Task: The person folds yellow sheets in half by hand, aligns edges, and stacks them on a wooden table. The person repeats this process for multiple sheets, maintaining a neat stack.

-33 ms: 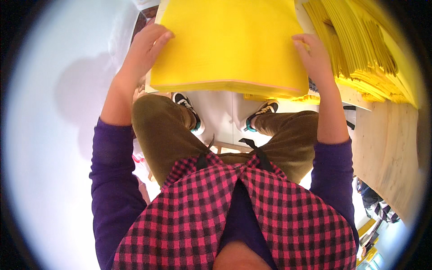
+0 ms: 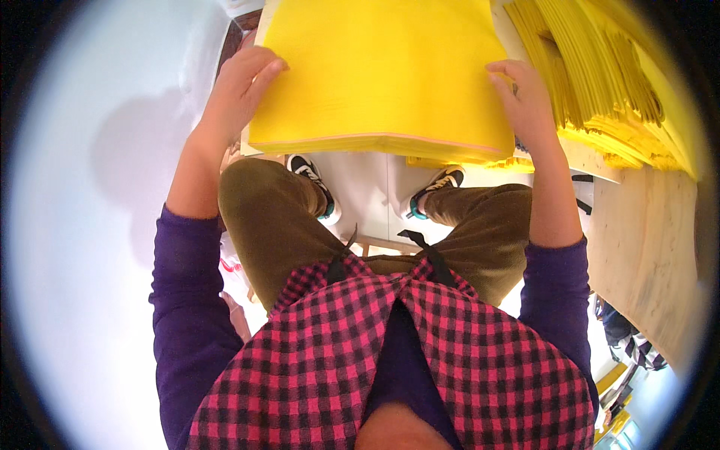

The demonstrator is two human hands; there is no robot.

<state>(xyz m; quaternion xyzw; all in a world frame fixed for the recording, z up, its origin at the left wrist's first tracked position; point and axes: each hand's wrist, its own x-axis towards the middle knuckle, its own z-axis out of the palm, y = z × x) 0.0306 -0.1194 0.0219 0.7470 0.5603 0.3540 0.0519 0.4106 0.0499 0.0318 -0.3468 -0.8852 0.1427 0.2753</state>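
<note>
- Thick stack of bright yellow flat sheets (image 2: 379, 75), upper centre of the frame: smooth top face, layered near edge with a thin pinkish line along it, held level above the person's knees.
- Left hand (image 2: 238, 84), upper left: fingers laid flat on the stack's left edge, gripping it from the side.
- Right hand (image 2: 527, 101), upper right: fingers curled over the stack's right near corner, thumb side hidden.
- Second pile of yellow sheets standing on edge (image 2: 600, 75), far upper right, fanned and leaning, just beside the held stack.
- Pale wooden board surface (image 2: 649, 240), right side of the frame, carrying the fanned pile.
- Light, glossy floor (image 2: 90, 225), left half, with the person's shadow on it.
- Below the stack: olive trousers (image 2: 277, 217), dark sneakers with teal trim (image 2: 315, 184), pink-and-black checked shirt (image 2: 330, 360), purple sleeves.
</note>
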